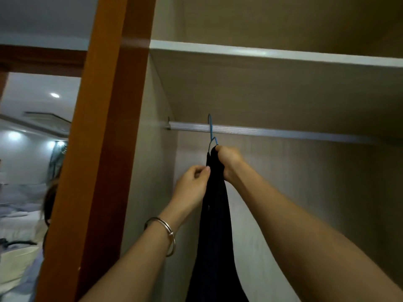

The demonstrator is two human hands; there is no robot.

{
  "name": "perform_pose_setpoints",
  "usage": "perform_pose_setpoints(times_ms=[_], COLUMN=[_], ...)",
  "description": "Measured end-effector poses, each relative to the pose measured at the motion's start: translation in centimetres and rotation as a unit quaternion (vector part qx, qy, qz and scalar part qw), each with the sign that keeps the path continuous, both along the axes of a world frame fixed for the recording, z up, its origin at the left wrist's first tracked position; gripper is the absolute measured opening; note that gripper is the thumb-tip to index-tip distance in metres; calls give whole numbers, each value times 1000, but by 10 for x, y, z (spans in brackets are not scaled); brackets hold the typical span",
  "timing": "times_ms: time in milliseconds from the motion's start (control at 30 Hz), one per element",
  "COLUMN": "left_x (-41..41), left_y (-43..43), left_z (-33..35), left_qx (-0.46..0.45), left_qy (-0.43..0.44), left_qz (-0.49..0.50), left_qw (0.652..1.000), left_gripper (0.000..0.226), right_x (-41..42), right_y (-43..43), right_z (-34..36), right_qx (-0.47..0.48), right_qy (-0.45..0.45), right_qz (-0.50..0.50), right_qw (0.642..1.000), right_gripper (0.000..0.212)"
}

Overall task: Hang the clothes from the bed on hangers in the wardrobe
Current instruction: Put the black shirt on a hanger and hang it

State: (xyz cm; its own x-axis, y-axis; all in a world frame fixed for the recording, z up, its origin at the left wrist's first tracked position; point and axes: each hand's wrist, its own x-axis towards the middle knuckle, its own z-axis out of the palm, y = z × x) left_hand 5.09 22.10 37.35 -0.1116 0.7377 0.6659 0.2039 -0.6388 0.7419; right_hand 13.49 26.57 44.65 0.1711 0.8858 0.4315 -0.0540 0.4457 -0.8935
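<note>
While the thin blue wire hanger (210, 129) hooks the silver wardrobe rail (272, 132), my right hand (227, 159) and left hand (193, 186) grip the long black garment (214, 225).

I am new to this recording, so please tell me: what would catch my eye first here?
First, the dark garment hanging in the middle, on a blue hanger hooked over the silver rail. The right hand grips its top, and the left hand, with a silver bangle on its wrist, pinches its edge. The orange-brown wardrobe frame stands at left.
</note>
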Motion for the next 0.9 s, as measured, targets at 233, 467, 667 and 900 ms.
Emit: perform_pose_setpoints(times_ms=[233,467,667,900], left_x=[-1,-12,-23,-32], left_y=[9,1,-8,-9], left_z=[-15,-26,-18,-41], left_qx=[-50,35,52,34], left_qy=[-8,123,169,161], left_qz=[30,210,281,251], left_qw=[998,969,943,954], left_gripper=[29,26,26,25], right_x=[-21,-8,-31,-31], right_y=[15,-10,-11,-21], right_z=[-28,-36,-26,-51], right_qx=[-22,24,72,77], right_qy=[-37,-223,-194,-212], right_qz=[45,60,61,79], right_qw=[998,973,976,971], right_gripper=[20,20,27,26])
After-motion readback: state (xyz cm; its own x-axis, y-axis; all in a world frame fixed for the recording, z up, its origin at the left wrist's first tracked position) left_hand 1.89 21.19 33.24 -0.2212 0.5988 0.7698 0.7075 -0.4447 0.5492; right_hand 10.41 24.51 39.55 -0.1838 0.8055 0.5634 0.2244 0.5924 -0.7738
